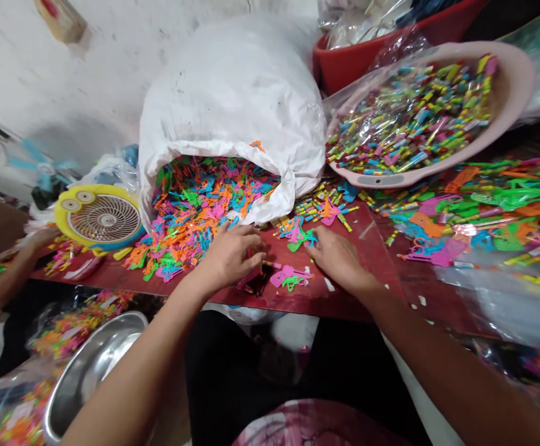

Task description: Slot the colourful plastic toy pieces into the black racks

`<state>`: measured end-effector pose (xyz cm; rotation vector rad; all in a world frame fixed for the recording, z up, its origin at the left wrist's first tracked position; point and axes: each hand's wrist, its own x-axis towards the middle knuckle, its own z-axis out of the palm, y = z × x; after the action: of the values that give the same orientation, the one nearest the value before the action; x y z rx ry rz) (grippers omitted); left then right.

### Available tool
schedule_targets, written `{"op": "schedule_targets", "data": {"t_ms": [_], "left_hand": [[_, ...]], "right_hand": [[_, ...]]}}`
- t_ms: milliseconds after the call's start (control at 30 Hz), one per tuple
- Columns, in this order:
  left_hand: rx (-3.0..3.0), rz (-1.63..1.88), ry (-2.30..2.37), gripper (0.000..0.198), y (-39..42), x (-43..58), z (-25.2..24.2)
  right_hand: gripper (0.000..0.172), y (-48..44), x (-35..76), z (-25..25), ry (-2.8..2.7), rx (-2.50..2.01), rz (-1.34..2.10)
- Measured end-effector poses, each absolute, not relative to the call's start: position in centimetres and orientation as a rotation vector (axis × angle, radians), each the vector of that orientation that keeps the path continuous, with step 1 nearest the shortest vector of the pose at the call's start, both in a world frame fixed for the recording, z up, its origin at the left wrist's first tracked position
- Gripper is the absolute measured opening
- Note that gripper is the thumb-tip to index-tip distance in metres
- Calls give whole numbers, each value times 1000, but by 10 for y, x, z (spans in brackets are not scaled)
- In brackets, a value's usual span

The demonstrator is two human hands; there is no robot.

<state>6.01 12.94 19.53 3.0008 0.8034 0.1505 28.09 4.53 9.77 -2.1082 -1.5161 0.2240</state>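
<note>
My left hand (235,257) is over the red tabletop with its fingers curled. What lies under them is mostly hidden, though a bit of pink shows below. My right hand (337,257) has its fingers bent together at the edge of a green toy gun (301,240); whether it grips a piece is hidden. Between the hands lie a pink toy gun (284,275) and a smaller green toy gun (292,284). Beyond the left hand, a heap of small coloured plastic toy guns (195,232) spills from a big white sack (232,87).
A yellow fan (84,193) stands left of the heap. At right are a pink basin (514,80) of striped sticks and a pile of larger plastic toys (506,198). A metal bowl (62,378) sits low left. Another person's arm (13,272) reaches in there.
</note>
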Motion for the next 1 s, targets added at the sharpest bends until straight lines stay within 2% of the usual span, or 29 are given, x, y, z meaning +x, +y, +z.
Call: {"op": "schedule_targets", "data": {"t_ms": [67,133,267,333,533,733,867,1000], "left_hand": [[3004,274,833,28,127,56,199],[2983,494,875,40,121,48,202],[2762,1176,1078,44,89,34,185],[2655,1420,1236,56,70,30,161],[2427,1625,1518,93,31,29,85],[1941,1527,1618,108,32,33,42],[1900,1430,1708,106,51,34,34],[1905,1407,1725,82,65,32,33]], "right_hand": [[23,38,278,101,-1600,-2079,-10],[23,30,273,101,-1753,-1917,-97],[25,22,259,91,-2073,-1638,49],[31,22,254,86,-2125,-1631,109],[53,23,248,84,-2153,-1456,226],[40,15,248,82,-2281,-1374,186],[33,1,258,82,-2288,-1485,88],[21,-11,276,87,-2340,-1559,63]]}}
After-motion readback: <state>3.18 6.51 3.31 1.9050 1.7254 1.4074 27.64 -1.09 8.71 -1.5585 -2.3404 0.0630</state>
